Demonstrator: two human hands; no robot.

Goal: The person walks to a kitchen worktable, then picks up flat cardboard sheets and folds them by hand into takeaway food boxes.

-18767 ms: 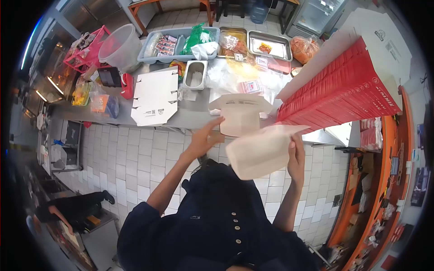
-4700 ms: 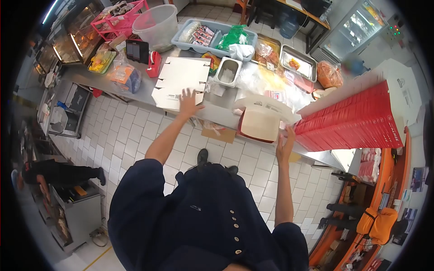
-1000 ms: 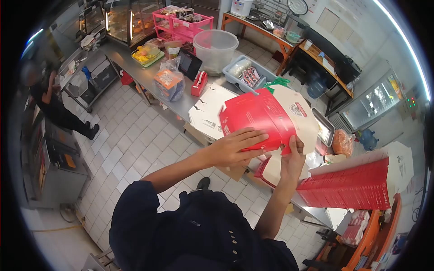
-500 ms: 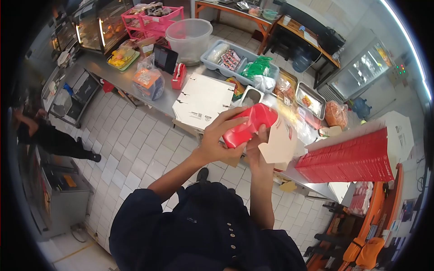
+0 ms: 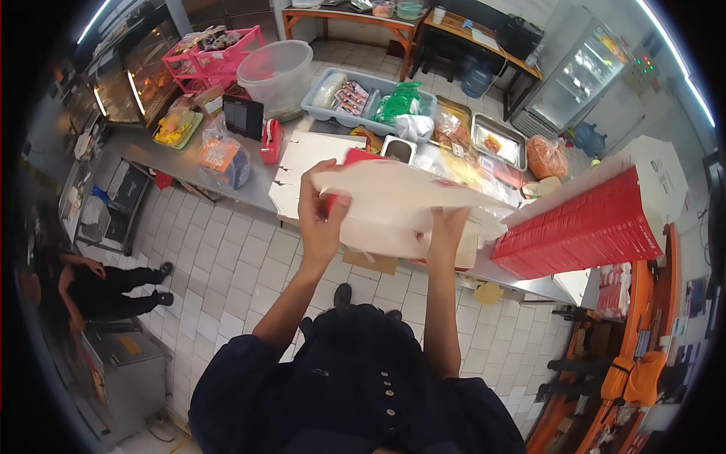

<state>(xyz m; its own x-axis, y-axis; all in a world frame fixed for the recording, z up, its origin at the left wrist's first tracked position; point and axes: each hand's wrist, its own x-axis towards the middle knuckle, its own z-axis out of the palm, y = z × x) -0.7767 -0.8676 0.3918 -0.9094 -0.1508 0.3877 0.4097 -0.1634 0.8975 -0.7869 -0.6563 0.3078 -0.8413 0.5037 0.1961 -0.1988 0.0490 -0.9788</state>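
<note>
Between my hands is a cardboard box [image 5: 393, 198], pale on the side facing me, red on its outer side, and blurred by motion. My left hand [image 5: 321, 221] grips its left end, the thumb bent over the card. On the right end my right hand [image 5: 448, 233] pinches the card near the lower edge. A flat white carton [image 5: 291, 170] lies on the metal counter behind the box, partly covered by it. To the right of my right hand stands a tall stack of folded red cartons [image 5: 571, 227].
On the counter are a blue-grey tub [image 5: 314, 102] of packets, a clear bucket [image 5: 276, 79], a red tape dispenser [image 5: 272, 141], a bagged orange package [image 5: 223, 159] and metal trays [image 5: 499, 144]. Another person [image 5: 106, 284] stands at the far left. Orange shelving [image 5: 616, 363] rises at the right.
My hands have moved apart. The box, earlier bunched with its red side showing, is now spread wide with its pale side toward me. The view has shifted slightly.
</note>
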